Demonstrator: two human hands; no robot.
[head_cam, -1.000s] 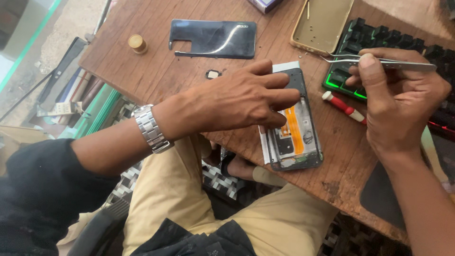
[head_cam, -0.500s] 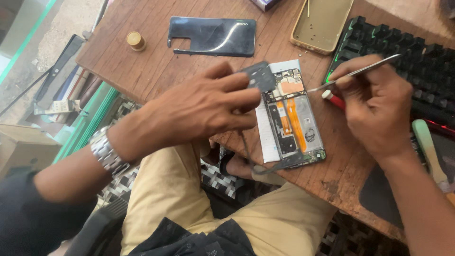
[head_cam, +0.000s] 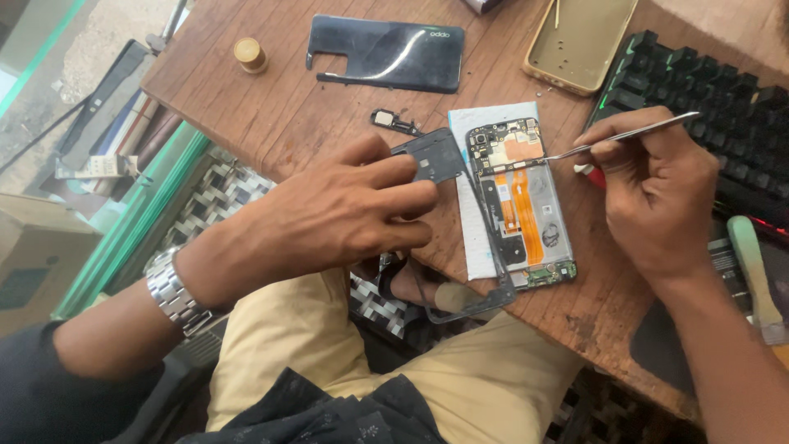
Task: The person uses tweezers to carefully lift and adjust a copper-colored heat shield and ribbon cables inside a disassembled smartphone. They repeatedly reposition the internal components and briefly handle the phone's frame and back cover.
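- Opened phone lies flat on a white sheet on the wooden table, between the two hands, near the table's front edge. Long axis runs roughly away from the person, top end w/ copper-coloured patch far, bottom end near.
- Orange flex strip runs down the phone's middle, along that same axis.
- Left hand sits just left of the phone, fingers pinched on a thin black inner frame. Its plate end is lifted off the phone's upper left; its long side rail trails down the phone's left edge and overhangs the table front.
- Right hand is to the phone's right, closed round metal tweezers.
- Tweezers lie crosswise to the phone's axis; the tip points left and meets the phone's upper right edge, beside the copper patch. Can't tell if the tip actually touches.
- Nearer hand: both about equal. Left is on the frame side, right on the board side via the tool.
- Rest of table:
  - black back cover far, well apart from the phone
  - small black part just beyond the frame
  - brass-coloured cap far left
  - tan soft case far right
  - black keyboard under and behind the right hand
  - red-handled tool, mostly hidden by the right hand.
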